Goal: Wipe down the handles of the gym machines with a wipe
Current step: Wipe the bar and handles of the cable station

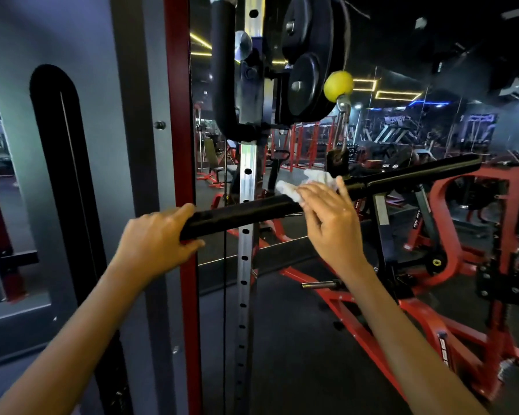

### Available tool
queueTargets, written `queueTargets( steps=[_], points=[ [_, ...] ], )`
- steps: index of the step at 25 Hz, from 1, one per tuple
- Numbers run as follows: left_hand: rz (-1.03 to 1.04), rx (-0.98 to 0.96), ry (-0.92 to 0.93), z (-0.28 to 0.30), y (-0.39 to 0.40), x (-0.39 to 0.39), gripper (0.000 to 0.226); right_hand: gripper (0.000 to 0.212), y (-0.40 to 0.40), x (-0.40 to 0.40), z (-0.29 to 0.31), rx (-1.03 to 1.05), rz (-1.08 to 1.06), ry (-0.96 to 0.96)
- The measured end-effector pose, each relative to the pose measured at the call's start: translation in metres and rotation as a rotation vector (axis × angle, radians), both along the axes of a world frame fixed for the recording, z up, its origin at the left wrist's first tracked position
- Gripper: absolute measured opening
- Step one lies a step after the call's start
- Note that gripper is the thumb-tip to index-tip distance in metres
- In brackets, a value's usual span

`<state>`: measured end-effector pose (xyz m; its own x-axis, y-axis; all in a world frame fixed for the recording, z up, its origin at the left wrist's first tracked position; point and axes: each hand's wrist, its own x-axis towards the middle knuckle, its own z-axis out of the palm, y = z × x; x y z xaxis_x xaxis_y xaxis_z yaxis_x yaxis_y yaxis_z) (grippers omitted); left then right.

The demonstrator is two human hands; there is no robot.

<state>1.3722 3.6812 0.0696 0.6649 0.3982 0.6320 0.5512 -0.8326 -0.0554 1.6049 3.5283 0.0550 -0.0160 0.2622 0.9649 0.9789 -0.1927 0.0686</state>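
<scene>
While left hand [159, 235] grips bar handle [240, 214] end, steadying it, right hand [330, 217] presses white wipe [300, 184] onto bar's middle, fingers spread. Likely next: slide wipe along toward right padded grip [426, 172].

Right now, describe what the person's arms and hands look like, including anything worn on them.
Both forearms are bare up to the frame's lower edge; no sleeves, gloves or watch show. The left hand carries nothing visible on its fingers or wrist. The right hand has what looks like a thin ring on one finger, too small to make out further.
</scene>
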Motion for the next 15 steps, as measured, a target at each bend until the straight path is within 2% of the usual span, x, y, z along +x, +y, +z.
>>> queueTargets(
  steps=[1, 3, 6, 8, 12, 15],
  points=[
    [-0.034, -0.048, -0.083, -0.004, 0.005, -0.011, 0.038, 0.022, 0.001, 0.0, 0.002, 0.015, 0.003, 0.014],
    [-0.236, -0.289, -0.288, -0.013, 0.011, -0.025, 0.035, 0.021, 0.005, -0.004, 0.002, 0.068, 0.022, 0.075],
    [-0.47, -0.534, -0.53, -0.028, 0.011, -0.026, 0.053, 0.028, 0.021, -0.028, -0.006, 0.141, 0.065, 0.149],
    [-0.507, -0.589, -0.59, -0.034, 0.008, -0.021, 0.055, 0.029, 0.032, -0.05, -0.009, 0.118, 0.153, 0.152],
    [-0.551, -0.654, -0.634, -0.044, 0.004, -0.024, 0.053, 0.033, 0.041, -0.079, -0.018, -0.095, 0.324, 0.065],
    [-0.623, -0.763, -0.647, -0.051, 0.002, -0.026, 0.053, 0.032, 0.041, -0.075, -0.023, 0.01, 0.256, 0.141]
  ],
)
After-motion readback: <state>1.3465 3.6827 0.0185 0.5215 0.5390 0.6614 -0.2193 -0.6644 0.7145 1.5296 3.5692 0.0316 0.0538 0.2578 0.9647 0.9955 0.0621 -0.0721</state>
